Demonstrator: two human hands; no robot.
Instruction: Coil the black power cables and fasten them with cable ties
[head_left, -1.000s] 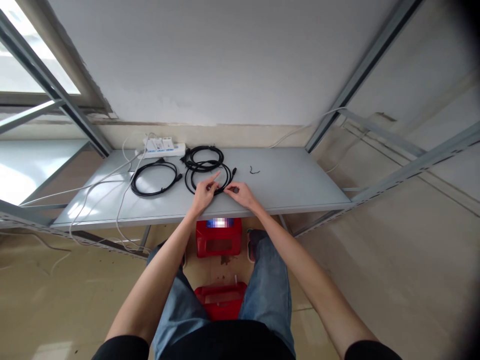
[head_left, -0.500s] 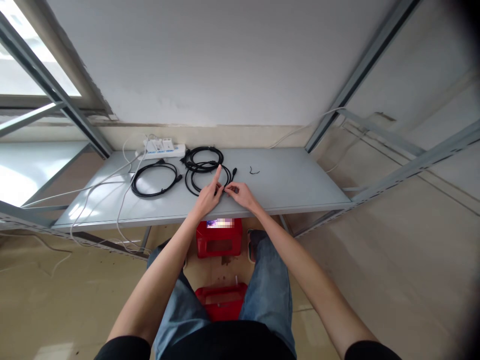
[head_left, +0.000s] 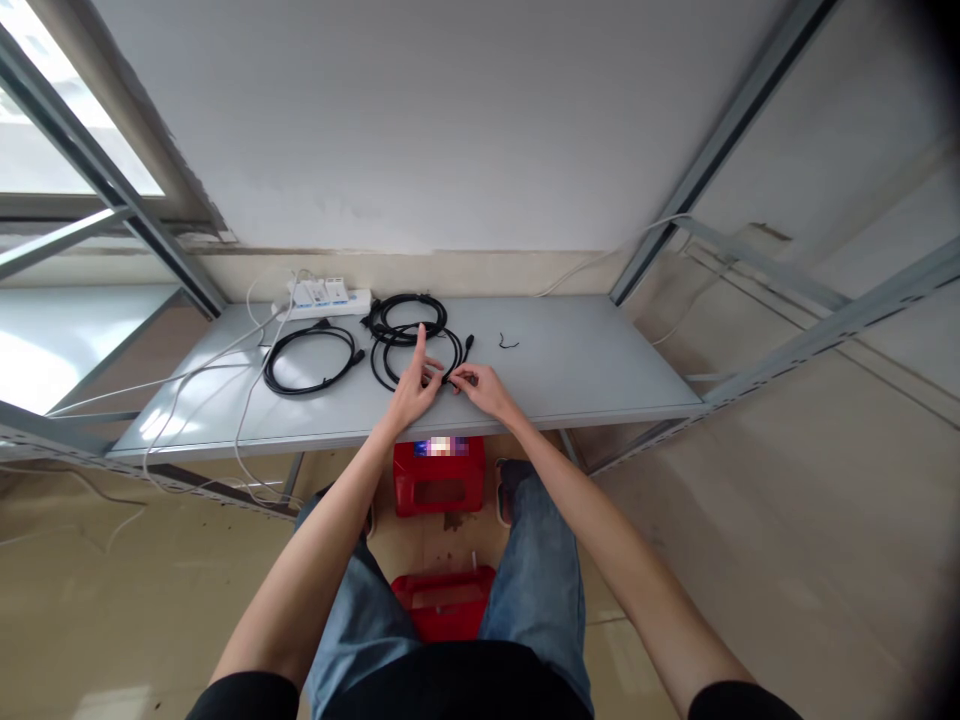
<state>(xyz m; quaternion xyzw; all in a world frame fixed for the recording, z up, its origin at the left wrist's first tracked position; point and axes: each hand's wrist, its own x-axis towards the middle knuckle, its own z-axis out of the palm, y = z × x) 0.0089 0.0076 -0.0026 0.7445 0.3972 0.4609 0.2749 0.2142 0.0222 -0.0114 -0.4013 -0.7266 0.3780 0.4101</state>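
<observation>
At the near side of a coiled black power cable point(head_left: 386, 372), both of my hands meet on the shelf. My left hand point(head_left: 414, 388) lies over the coil's front, index finger stretched away from me and the other fingers apart, partly bent towards the right. Close beside it, my right hand point(head_left: 480, 388) pinches thumb and fingers together at the coil's front edge; a small dark bit shows at the tips, too small to name. Behind, a second black cable coil point(head_left: 411, 298) overlaps this one. One end connector point(head_left: 469, 342) sticks out on the right.
Another black cable coil point(head_left: 304, 390) lies to the left. A white power strip point(head_left: 358, 302) with plugged-in adapters stands at the back, its white cords trailing over the front edge. A thin black tie point(head_left: 508, 345) lies right on the grey shelf point(head_left: 600, 370). Red stools point(head_left: 437, 505) stand below.
My left hand has shifted slightly left, its index finger swinging left and more upright, its fingers spreading away from the right fingertips. My right hand stays in nearly the same place.
</observation>
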